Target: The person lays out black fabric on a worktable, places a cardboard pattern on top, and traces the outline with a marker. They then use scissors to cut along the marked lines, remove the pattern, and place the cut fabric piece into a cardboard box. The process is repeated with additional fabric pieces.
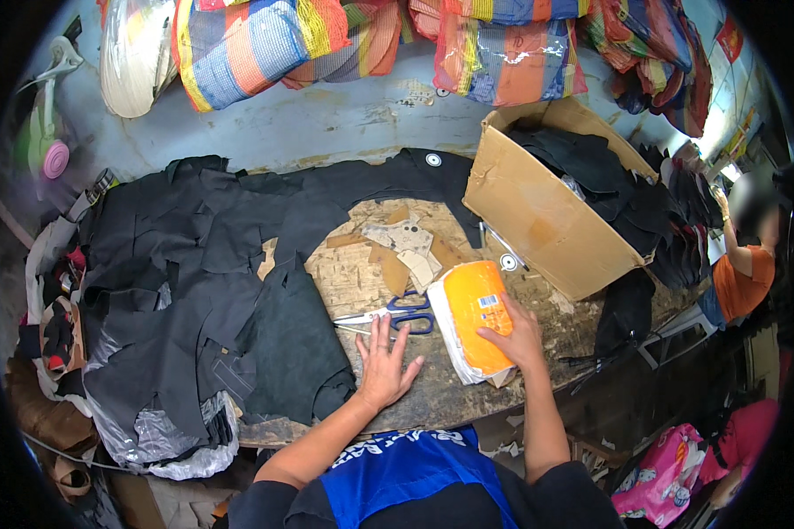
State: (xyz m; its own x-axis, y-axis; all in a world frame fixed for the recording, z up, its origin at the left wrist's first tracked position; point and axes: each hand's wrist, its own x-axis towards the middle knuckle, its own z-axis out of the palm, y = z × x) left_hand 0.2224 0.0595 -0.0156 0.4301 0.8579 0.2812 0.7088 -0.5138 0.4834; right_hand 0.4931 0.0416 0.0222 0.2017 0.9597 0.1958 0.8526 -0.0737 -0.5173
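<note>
My left hand (385, 368) rests on the worn wooden table (322, 264) with its fingers spread. Its fingertips reach the scissors (388, 315), which have blue handles and blades pointing left. My right hand (516, 335) grips the right side of an orange and white plastic-wrapped packet (470, 309), thumb across its top. The fingers on the packet's far side are partly hidden. Beyond the scissors lie light card pattern pieces (401, 238), some overlapping.
Black leather-like sheets (185, 256) cover the table's left and back. An open cardboard box (547, 212) of black pieces leans at the right. Colourful woven bundles (256, 44) hang along the wall. Another person (741, 264) in orange is at far right; a pink bag (662, 476) sits lower right.
</note>
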